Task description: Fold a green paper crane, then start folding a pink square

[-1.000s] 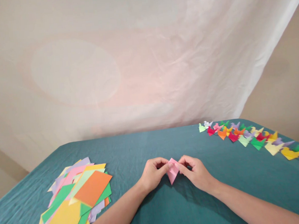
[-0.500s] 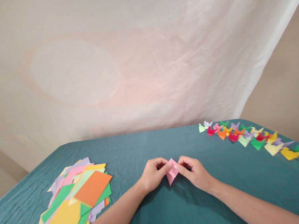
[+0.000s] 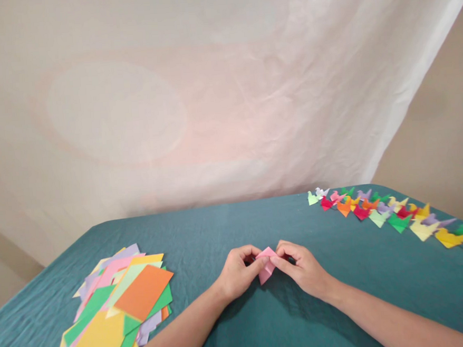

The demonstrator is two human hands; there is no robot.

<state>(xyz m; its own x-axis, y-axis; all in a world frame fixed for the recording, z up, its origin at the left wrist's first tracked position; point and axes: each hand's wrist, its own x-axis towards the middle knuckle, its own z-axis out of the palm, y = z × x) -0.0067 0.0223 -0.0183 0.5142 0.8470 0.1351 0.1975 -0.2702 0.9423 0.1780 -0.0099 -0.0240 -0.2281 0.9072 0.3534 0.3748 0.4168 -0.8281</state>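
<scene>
A small folded piece of pink origami paper (image 3: pixel 267 271) is held between my two hands, just above the green tablecloth. My left hand (image 3: pixel 240 270) pinches its left side between thumb and fingers. On the opposite side, my right hand (image 3: pixel 297 264) is closed on the paper, its thumb pressed near the middle. The paper's top forms a point, and its lower end tapers downward. Both thumbs hide part of the folds.
Coloured paper sheets (image 3: pixel 145 293) lie in a loose pile at the left. Several folded paper birds (image 3: pixel 399 222) stand in rows at the right edge of the green-covered table (image 3: pixel 203 225). Behind hangs a pale cloth (image 3: pixel 218 100).
The thumbs have come closer together over the pink paper. Its upper part now bends across in a crease, and its lower tip sits slightly higher.
</scene>
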